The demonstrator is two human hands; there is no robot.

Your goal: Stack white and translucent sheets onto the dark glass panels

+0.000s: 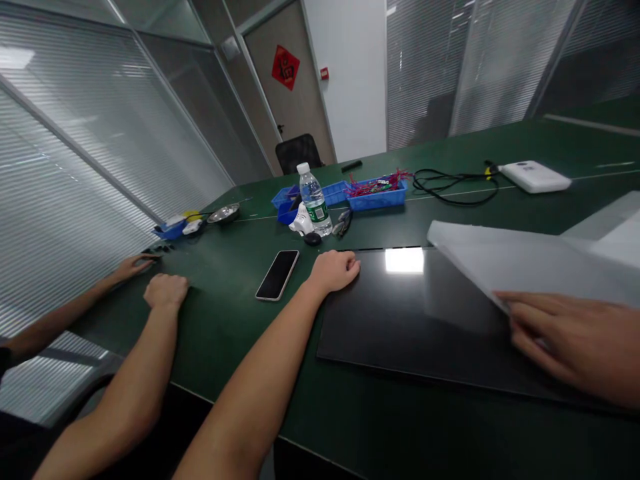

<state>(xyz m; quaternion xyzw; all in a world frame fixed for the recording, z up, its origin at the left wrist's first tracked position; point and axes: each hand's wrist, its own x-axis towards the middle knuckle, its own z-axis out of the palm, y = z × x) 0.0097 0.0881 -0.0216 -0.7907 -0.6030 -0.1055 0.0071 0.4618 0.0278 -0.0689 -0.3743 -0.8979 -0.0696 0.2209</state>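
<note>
My left hand (334, 271) rests loosely fisted on the far left corner of a flat, glossy black panel (400, 320); nothing shows between its fingers. The panel lies on the green table and reflects a ceiling light. At the right, my right hand (565, 337) pinches the near edge of a translucent white sheet (520, 257). That sheet is lifted at an angle over the right part of the panel and hides some of it. To the left of my left hand lies a phone (277, 275), screen up and dark.
Behind the phone stand a water bottle (315, 203) and blue trays, one (377, 199) with red wires. A black cable (453, 187) runs to a white box (536, 177). A co-worker's fist (167, 291) and other hand (133, 267) rest at left, near a metal bowl (224, 213).
</note>
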